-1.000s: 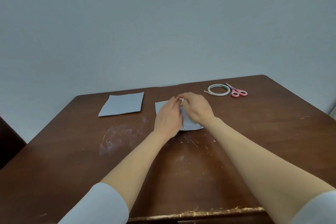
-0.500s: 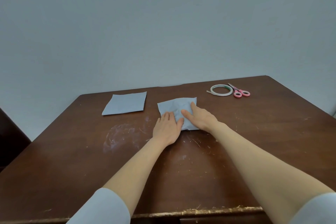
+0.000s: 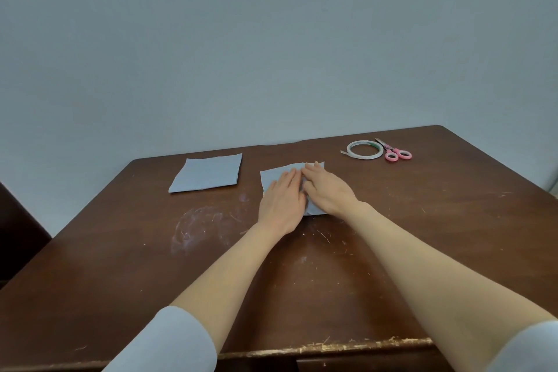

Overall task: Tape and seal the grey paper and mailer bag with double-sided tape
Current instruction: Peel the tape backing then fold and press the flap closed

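WALL: I see a plain pale grey-blue wall point(image 3: 271, 39) behind, evenly lit | TABLE: I view a dark brown wooden table point(image 3: 120, 281), scratched, whitish scuff point(image 3: 196, 229) left of centre, near edge point(image 3: 347, 348) chipped | LEFT: dark furniture point(image 3: 18, 235) beside the table, type unclear

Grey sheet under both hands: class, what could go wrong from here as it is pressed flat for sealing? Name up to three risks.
1. The grey sheet looks creased, and the left hand and right hand press flat on it, so wrinkles might get sealed in.
2. The hands cover most of it, so a skewed edge could go unnoticed.
3. The loose end of the tape roll lies on the table, where it may stick.
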Available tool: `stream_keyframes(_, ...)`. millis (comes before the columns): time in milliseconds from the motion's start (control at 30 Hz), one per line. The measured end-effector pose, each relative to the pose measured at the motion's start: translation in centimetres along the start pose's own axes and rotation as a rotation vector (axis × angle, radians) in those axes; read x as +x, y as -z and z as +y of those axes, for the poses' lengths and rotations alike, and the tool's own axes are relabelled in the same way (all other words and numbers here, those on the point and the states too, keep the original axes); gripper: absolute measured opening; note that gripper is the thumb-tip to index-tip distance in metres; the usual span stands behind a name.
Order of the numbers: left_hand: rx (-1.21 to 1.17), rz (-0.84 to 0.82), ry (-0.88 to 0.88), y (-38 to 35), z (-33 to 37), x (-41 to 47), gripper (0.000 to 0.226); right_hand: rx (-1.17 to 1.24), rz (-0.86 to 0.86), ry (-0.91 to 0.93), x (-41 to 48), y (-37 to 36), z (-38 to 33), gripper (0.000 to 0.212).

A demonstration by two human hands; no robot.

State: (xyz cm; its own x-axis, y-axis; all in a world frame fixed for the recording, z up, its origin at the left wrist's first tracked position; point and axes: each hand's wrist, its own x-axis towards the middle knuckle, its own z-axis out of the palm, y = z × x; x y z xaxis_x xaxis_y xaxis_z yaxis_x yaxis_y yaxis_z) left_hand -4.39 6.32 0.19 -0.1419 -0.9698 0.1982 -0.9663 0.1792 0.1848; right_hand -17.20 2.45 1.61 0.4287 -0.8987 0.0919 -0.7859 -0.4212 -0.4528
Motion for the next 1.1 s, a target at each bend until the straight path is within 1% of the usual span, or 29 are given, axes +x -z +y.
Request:
stream_keyframes(67, -0.002, -0.041, 0.024, -0.1, -0.2, 0.1, 0.051, 0.016, -0.013, -0.023, 0.2, -0.5, 0.1, 0.032)
stream_keyframes(133, -0.008, -0.071, 0.045, -0.1, -0.4, 0.0, 0.050, 0.005, -0.013, -0.047, 0.4, -0.6, 0.2, 0.028)
stream_keyframes(300, -0.004, -0.103, 0.057, 0.0, 0.2, 0.0, 0.051, -0.051, -0.021, -0.050, -0.4, -0.1, -0.6, 0.039)
stream_keyframes(433, -0.005, -0.133, 0.034, -0.3, 0.7, 1.0, 0.051, -0.104, -0.014, -0.052, -0.4, 0.5, 0.2, 0.041)
stream_keyframes(533, -0.069, -0.161, -0.004, -0.5, 1.8, 2.1, 0.051, -0.147, 0.001, -0.093, -0.5, 1.2, 1.5, 0.042)
stream_keyframes(600, -0.105, -0.138, -0.011, -0.5, 2.0, 2.6, 0.050, -0.176, 0.020, -0.116, -0.6, 1.7, 2.2, 0.043)
stream_keyframes(667, -0.110, -0.047, 0.019, -0.4, 1.8, 2.8, 0.048, -0.153, 0.047, -0.121, -0.5, 1.9, 2.5, 0.045)
stream_keyframes(733, -0.047, 0.001, 0.014, -0.5, 1.5, 3.0, 0.048, -0.150, 0.049, -0.109, -0.3, 1.9, 2.4, 0.047)
stream_keyframes(800, 0.034, -0.059, -0.017, -0.9, 1.3, 2.9, 0.049, -0.192, 0.007, -0.090, -0.1, 1.6, 2.1, 0.047)
stream_keyframes(867, 0.067, -0.117, 0.005, -1.2, 0.9, 2.7, 0.050, -0.218, -0.008, -0.090, -0.1, 1.2, 2.0, 0.047)
stream_keyframes(1000, 0.047, -0.196, 0.080, -1.5, -0.4, 2.0, 0.049, -0.172, 0.008, -0.129, 0.0, 1.1, 2.4, 0.044)
stream_keyframes(1100, 0.023, -0.220, 0.125, -1.4, -0.9, 1.8, 0.049, -0.151, 0.000, -0.177, 0.0, 1.2, 2.7, 0.041)
